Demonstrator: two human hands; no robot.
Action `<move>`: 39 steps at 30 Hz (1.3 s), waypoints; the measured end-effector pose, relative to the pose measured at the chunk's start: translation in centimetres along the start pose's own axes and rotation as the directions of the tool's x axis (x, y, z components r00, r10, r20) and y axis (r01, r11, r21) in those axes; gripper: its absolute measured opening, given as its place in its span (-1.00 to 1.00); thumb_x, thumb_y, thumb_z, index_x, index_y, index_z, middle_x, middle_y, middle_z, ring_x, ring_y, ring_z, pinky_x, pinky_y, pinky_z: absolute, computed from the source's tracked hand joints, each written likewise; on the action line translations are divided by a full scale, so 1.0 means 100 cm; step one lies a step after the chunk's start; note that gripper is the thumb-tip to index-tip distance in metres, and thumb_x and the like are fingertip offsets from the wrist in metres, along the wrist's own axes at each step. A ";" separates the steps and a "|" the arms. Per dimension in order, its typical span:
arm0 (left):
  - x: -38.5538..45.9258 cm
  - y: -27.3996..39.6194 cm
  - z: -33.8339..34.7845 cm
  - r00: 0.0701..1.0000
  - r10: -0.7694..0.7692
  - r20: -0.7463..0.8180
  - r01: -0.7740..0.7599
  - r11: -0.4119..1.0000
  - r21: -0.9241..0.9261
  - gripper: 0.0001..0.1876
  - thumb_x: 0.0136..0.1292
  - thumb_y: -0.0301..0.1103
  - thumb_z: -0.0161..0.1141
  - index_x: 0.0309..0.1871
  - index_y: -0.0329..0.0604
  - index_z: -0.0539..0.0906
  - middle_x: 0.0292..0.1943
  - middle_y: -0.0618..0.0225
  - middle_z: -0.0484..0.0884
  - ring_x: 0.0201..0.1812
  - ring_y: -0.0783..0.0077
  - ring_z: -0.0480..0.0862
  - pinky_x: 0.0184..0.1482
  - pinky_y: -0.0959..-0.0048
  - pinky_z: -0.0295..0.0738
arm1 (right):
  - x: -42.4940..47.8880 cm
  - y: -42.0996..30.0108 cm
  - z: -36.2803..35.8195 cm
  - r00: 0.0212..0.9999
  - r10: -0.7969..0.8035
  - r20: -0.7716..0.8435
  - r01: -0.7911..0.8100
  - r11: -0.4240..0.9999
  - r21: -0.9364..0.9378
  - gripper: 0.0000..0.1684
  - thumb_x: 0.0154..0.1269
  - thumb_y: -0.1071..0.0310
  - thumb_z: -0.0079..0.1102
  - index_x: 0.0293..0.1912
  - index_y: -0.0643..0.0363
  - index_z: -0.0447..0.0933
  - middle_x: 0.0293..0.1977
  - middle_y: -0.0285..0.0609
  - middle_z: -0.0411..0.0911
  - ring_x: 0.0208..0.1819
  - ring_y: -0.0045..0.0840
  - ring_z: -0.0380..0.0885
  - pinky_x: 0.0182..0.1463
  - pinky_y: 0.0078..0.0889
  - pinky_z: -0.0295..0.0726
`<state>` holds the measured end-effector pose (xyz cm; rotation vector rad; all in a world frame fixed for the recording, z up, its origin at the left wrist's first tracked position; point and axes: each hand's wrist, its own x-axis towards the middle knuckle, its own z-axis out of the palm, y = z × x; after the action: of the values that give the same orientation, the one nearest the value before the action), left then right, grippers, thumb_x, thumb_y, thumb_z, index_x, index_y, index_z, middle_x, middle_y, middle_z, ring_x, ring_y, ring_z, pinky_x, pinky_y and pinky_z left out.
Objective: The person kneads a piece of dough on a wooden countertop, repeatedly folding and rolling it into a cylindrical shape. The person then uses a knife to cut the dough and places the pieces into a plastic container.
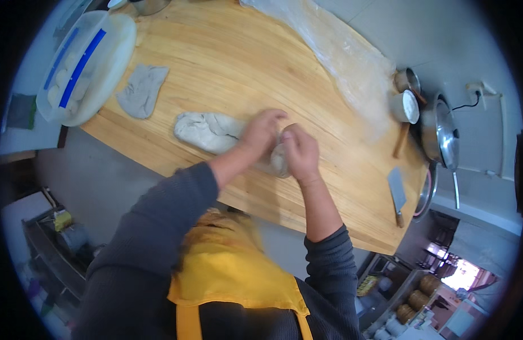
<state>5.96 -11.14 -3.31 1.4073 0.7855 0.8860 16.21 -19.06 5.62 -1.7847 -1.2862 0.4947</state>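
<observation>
A long grey-white piece of dough (210,129) lies folded on the wooden table, its right part under my hands. My left hand (263,131) rests over the dough with its fingers curled towards the right; whether it grips is hidden. Closed around the rounded right end of the dough is my right hand (300,148), thumb on top. Between the two hands a part of the dough is covered. A flat cloth-like grey sheet (143,90), perhaps dough or cloth, lies to the left, apart from the long piece.
A lidded plastic box (85,63) with pale round pieces stands at the left end. Clear plastic sheeting (329,55) covers the far edge. At right are a cleaver (397,189), a white-topped container (405,107), a small metal pot (406,80) and a large lidded pan (442,131).
</observation>
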 end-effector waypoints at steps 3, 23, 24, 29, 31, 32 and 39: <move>-0.001 0.045 -0.097 0.901 0.361 -0.240 -0.193 0.829 0.525 -0.79 0.27 -0.50 0.16 -0.05 -0.21 0.69 -0.08 0.02 0.70 0.01 0.01 0.67 0.16 0.19 0.51 | -0.009 -0.030 0.010 0.982 0.052 0.183 0.028 0.912 -0.409 -0.67 0.28 0.11 0.17 -0.47 0.15 0.56 -0.47 -0.03 0.59 -0.37 -0.06 0.58 -0.26 -0.03 0.54; -0.029 0.054 -0.171 0.889 -0.404 -0.216 0.446 0.871 0.206 -0.28 0.07 -0.26 0.53 0.28 -0.42 0.50 0.02 -0.06 0.62 0.09 0.08 0.64 0.16 0.24 0.53 | 0.026 -0.026 0.085 0.982 0.089 0.167 0.065 0.671 -0.739 -0.73 0.35 0.16 0.06 -0.33 0.12 0.59 -0.33 -0.09 0.61 -0.17 -0.16 0.56 -0.03 -0.06 0.51; -0.025 0.054 -0.174 0.914 -0.380 -0.144 0.406 0.862 0.302 -0.30 0.07 -0.28 0.52 0.27 -0.39 0.52 0.02 -0.04 0.61 0.09 0.07 0.64 0.16 0.23 0.54 | 0.029 -0.026 0.085 0.981 0.110 0.157 0.043 0.673 -0.739 -0.71 0.36 0.15 0.04 -0.33 0.13 0.59 -0.33 -0.08 0.62 -0.17 -0.15 0.56 -0.03 -0.07 0.53; -0.011 0.067 -0.170 0.962 -0.273 0.011 0.221 0.801 0.556 -0.39 0.05 -0.36 0.50 0.20 -0.38 0.60 -0.01 0.00 0.57 0.06 -0.01 0.61 0.13 0.21 0.53 | 0.033 -0.026 0.111 0.985 0.169 0.019 -0.094 0.639 -0.763 -0.66 0.36 0.09 0.04 -0.35 0.12 0.61 -0.36 -0.12 0.64 -0.18 -0.18 0.58 -0.02 -0.06 0.51; -0.015 0.069 -0.170 0.969 -0.245 0.037 0.174 0.778 0.604 -0.39 0.05 -0.35 0.49 0.20 -0.37 0.59 -0.03 0.01 0.56 0.04 -0.01 0.61 0.11 0.23 0.54 | 0.031 -0.032 0.122 0.992 0.124 0.000 -0.080 0.638 -0.766 -0.65 0.35 0.07 0.06 -0.37 0.11 0.62 -0.37 -0.13 0.64 -0.19 -0.20 0.58 -0.03 -0.05 0.50; -0.017 0.069 -0.172 0.971 -0.234 0.049 0.153 0.765 0.625 -0.38 0.05 -0.35 0.49 0.20 -0.37 0.59 -0.03 0.02 0.56 0.03 0.00 0.61 0.10 0.24 0.55 | 0.032 -0.033 0.124 0.994 0.109 -0.026 -0.091 0.643 -0.761 -0.65 0.33 0.06 0.08 -0.38 0.10 0.62 -0.37 -0.14 0.64 -0.20 -0.21 0.58 -0.04 -0.06 0.49; -0.025 0.101 -0.183 0.960 -0.211 0.184 0.077 0.831 0.551 -0.60 0.20 -0.24 0.39 0.04 -0.29 0.66 -0.14 0.03 0.56 -0.10 -0.02 0.60 -0.04 0.16 0.54 | 0.021 -0.035 0.131 1.000 -0.008 -0.001 0.005 0.715 -0.699 -0.73 0.33 0.14 0.10 -0.42 0.05 0.58 -0.41 -0.16 0.58 -0.25 -0.19 0.55 -0.12 -0.03 0.45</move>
<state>-11.79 -5.00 6.12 1.8778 0.9874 0.3661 5.55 -11.47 1.61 -2.3915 -1.6098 -0.0400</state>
